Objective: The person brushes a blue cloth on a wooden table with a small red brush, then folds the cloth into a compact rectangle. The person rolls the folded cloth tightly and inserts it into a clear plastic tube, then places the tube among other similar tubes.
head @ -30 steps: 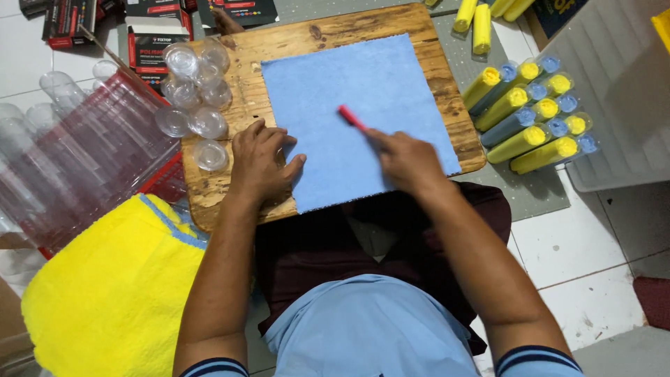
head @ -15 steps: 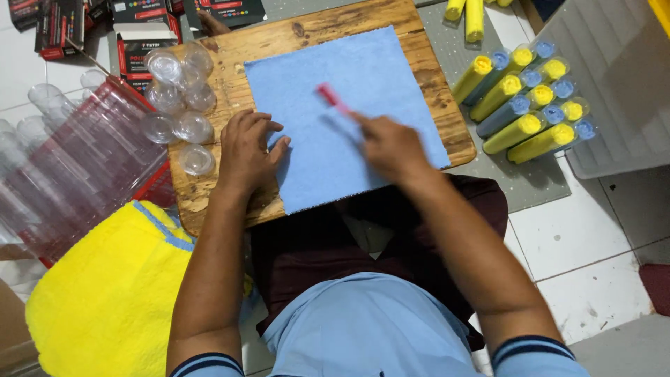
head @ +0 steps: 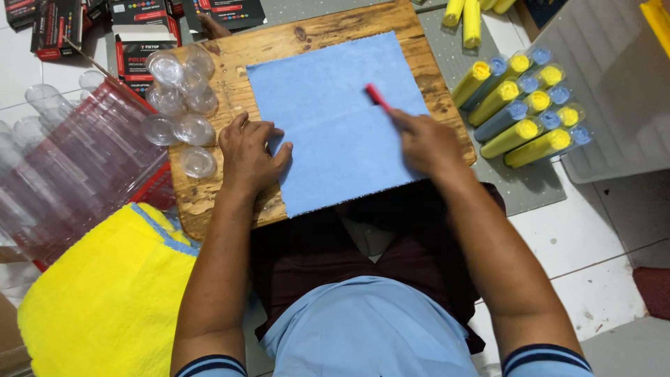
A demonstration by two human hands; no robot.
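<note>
Red tool tip on the blue cloth, right hand driving, left hand pinning the edge.

From the left I see a yellow towel (head: 105, 293) on the floor, a red-rimmed tray of clear tubes (head: 66, 167) above it, and dark boxes with red and white label panels (head: 139, 28) along the top edge. Clear round caps (head: 183, 105) sit clustered on the wooden board (head: 230, 56). My left hand (head: 248, 150) lies flat, fingers spread and holding nothing, pressing the left border of the blue cloth (head: 328, 119). My right hand (head: 426, 143) is closed round a slim red tool (head: 377, 96), whose long axis runs up and to the left from the fingers onto the cloth; this hand is the nearer one. Further right, yellow and blue capped tubes (head: 523, 105) lie side by side on a grey mat (head: 537, 181), beside a pale bin (head: 614, 84).
</note>
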